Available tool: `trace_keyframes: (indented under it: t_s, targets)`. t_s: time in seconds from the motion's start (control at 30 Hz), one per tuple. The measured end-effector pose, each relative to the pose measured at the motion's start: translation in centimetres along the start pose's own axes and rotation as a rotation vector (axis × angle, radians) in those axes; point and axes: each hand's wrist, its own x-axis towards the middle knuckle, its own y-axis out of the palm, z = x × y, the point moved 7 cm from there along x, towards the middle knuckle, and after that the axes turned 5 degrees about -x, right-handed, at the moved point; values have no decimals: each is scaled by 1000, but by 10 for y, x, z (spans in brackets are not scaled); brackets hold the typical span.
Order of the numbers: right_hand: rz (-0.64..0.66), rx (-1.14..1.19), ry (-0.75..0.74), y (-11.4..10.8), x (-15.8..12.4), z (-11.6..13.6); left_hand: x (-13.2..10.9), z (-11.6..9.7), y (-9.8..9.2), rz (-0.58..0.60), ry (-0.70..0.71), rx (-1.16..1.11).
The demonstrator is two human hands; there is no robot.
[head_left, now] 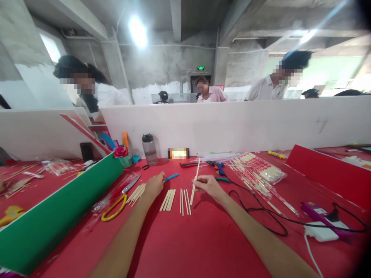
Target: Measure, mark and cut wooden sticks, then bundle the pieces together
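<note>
My left hand (156,184) is closed around a slim blue pen-like tool (172,177), its end pointing right; its exact kind cannot be made out. Between the thumb and fingers of my right hand (211,186) is a thin wooden stick (198,168), held at a slant. A second stick (193,196) seems to overlap its lower end. Below and between the hands, a few separate sticks (186,201) lie side by side on the red table (185,247). Left of them is a tight row of short sticks (167,200), and another bunch (136,194) lies beside my left forearm.
Yellow-handled scissors (114,208) and a green board (66,208) stand left. A bottle (149,150) is by the white partition (185,123). Right are a glue gun (219,166), cables, bagged sticks (261,170), a purple power strip (324,218) and a red board (330,177). People work beyond.
</note>
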Motion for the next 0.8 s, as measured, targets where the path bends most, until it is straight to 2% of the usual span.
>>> trace_keyframes:
  t_s: [0.13, 0.33, 0.43, 0.57, 0.8]
  targets:
    - [9, -24, -9, 0, 1, -2, -1, -6, 3, 16, 32, 3]
    - [23, -33, -17, 0, 2, -4, -11, -29, -10, -56, 63, -66]
    - [21, -51, -3, 0, 1, -3, -13, -37, -8, 16, 31, -95]
    - [45, -84, -20, 4, 1, -2, -15, -51, -2, 85, 138, -32]
    - [61, -80, -24, 7, 0, -1, -19, -62, -10, 29, 222, -38]
